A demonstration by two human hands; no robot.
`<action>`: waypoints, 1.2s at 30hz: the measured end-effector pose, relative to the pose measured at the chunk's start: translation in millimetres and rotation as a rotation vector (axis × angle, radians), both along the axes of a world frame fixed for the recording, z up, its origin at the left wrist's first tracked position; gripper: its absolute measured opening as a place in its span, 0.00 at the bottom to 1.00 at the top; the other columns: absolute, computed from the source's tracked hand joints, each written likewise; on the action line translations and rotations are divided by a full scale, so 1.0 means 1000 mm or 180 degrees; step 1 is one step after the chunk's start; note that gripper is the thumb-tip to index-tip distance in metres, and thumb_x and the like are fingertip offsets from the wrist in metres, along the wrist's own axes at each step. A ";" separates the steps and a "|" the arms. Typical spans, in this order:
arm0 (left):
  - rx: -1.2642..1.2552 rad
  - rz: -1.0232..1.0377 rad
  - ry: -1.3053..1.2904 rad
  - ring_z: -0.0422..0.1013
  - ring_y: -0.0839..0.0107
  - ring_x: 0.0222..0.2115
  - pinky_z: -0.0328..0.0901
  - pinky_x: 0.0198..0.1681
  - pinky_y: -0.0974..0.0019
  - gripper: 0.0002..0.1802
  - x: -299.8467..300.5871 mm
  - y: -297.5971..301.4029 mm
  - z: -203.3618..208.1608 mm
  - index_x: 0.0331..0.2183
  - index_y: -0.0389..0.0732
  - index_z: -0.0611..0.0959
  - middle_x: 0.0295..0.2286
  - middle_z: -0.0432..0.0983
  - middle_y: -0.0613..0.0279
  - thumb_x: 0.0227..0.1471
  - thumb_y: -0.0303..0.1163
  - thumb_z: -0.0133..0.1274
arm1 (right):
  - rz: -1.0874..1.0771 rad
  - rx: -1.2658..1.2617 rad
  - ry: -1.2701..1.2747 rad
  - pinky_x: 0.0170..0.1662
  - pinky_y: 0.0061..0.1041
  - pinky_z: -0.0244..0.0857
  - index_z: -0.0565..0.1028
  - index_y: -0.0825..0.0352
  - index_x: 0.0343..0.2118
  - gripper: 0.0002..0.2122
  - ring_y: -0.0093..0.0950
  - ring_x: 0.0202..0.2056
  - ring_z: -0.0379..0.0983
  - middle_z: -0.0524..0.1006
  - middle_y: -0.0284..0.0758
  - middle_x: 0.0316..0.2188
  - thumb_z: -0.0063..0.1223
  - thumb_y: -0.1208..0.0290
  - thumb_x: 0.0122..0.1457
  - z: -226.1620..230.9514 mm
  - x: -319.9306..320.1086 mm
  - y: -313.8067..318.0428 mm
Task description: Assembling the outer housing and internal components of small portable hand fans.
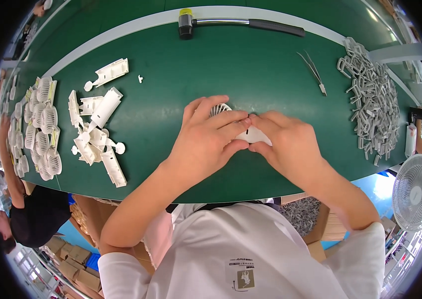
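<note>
Both hands are closed round a small white handheld fan [257,135] over the middle of the green table. My left hand [202,135] wraps the end with the round slotted grille, most of which it covers. At the other end, my right hand [289,138] grips the smooth white body. The fingertips and thumbs of the two hands meet over a small dark slot in the body. How the fan's parts fit together is hidden under my fingers.
White shell pieces [102,112] lie left of my hands, with stacked fan heads [41,127] farther left. A mallet [248,23] lies at the back, tweezers [314,74] at the right, beside a heap of grey plastic loops [373,97]. Another person [39,217] works at the far left.
</note>
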State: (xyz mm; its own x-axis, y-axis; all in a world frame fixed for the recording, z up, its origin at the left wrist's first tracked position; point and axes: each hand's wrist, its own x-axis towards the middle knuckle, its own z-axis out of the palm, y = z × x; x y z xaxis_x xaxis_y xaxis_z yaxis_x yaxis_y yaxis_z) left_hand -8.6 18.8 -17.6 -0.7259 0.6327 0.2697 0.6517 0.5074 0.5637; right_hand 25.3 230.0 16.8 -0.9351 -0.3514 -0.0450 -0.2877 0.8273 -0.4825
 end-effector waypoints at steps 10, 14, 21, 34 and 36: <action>-0.0247 -0.0197 -0.0654 0.68 0.55 0.56 0.60 0.59 0.50 0.18 -0.009 0.003 0.018 0.41 0.45 0.86 0.46 0.81 0.71 0.44 0.32 0.69 | -0.0112 -0.0511 -0.1537 0.41 0.33 0.71 0.81 0.68 0.36 0.13 0.36 0.37 0.78 0.81 0.38 0.33 0.70 0.71 0.48 0.005 -0.038 0.012; -0.1001 -0.0370 -0.0795 0.68 0.55 0.56 0.60 0.59 0.43 0.13 -0.014 0.013 0.032 0.39 0.44 0.85 0.45 0.81 0.68 0.47 0.29 0.66 | -0.0054 -0.0570 -0.1504 0.41 0.33 0.70 0.81 0.68 0.35 0.13 0.37 0.36 0.78 0.81 0.40 0.32 0.71 0.68 0.48 0.005 -0.041 0.013; -0.0608 -0.0386 -0.0977 0.68 0.57 0.55 0.61 0.57 0.40 0.14 -0.016 0.005 0.023 0.41 0.47 0.86 0.44 0.80 0.66 0.49 0.32 0.64 | 0.0433 -0.0249 -0.1267 0.44 0.35 0.72 0.79 0.68 0.41 0.20 0.39 0.41 0.77 0.79 0.42 0.37 0.72 0.65 0.46 -0.005 -0.034 0.020; 0.0106 0.0163 0.0738 0.69 0.60 0.49 0.65 0.49 0.54 0.28 0.002 -0.005 -0.031 0.42 0.52 0.84 0.44 0.77 0.74 0.38 0.51 0.71 | 0.1127 0.0717 0.0064 0.41 0.36 0.73 0.73 0.75 0.46 0.23 0.41 0.37 0.77 0.77 0.43 0.33 0.68 0.69 0.50 -0.001 -0.003 0.010; 0.0201 0.0130 0.0857 0.69 0.61 0.48 0.64 0.47 0.56 0.28 0.002 -0.006 -0.033 0.42 0.52 0.84 0.44 0.76 0.75 0.38 0.51 0.71 | 0.1195 0.0769 0.0193 0.40 0.36 0.73 0.73 0.76 0.45 0.22 0.41 0.36 0.78 0.77 0.44 0.32 0.68 0.70 0.50 0.001 -0.005 0.008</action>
State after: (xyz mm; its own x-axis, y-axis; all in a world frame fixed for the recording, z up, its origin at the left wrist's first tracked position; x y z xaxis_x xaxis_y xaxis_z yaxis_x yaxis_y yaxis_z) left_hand -6.3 13.2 -50.9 -0.6474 0.5801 0.4943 0.7620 0.5057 0.4045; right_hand 20.5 238.2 18.2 -0.7484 -0.6530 -0.1165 -0.6112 0.7471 -0.2612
